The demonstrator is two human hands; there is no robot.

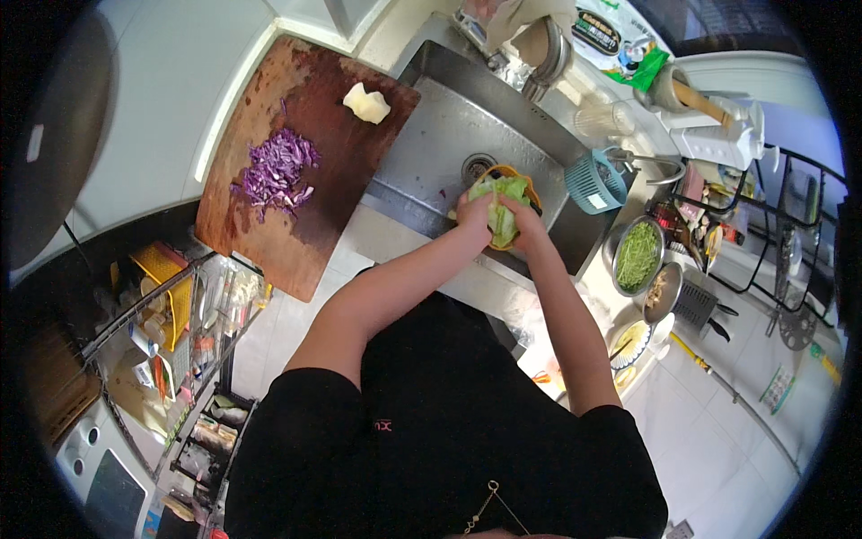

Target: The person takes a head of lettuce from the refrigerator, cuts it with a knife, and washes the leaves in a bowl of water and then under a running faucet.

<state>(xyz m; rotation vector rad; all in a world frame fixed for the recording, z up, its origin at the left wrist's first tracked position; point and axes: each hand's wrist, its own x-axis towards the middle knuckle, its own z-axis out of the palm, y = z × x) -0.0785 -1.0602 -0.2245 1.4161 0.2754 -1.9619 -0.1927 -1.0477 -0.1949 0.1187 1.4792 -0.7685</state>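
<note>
Pale green lettuce leaves (504,217) are gripped between my two hands above the near part of a stainless steel sink (465,121). My left hand (474,214) holds them from the left, and my right hand (528,224) from the right, thumbs close together on top. Directly underneath lies a yellow-orange basket (533,186), its rim showing around the leaves; its contents are mostly hidden. Just beyond it is the sink drain (478,166). Some fingers of both hands are hidden behind the leaves.
A wooden cutting board (337,202) overlaps the sink's left edge, bearing shredded purple cabbage (279,172) and a pale vegetable piece (367,103). A blue strainer basket (594,182) sits at the sink's right corner. Bowls with chopped greens (638,256) and pale pieces (656,290) line the right counter.
</note>
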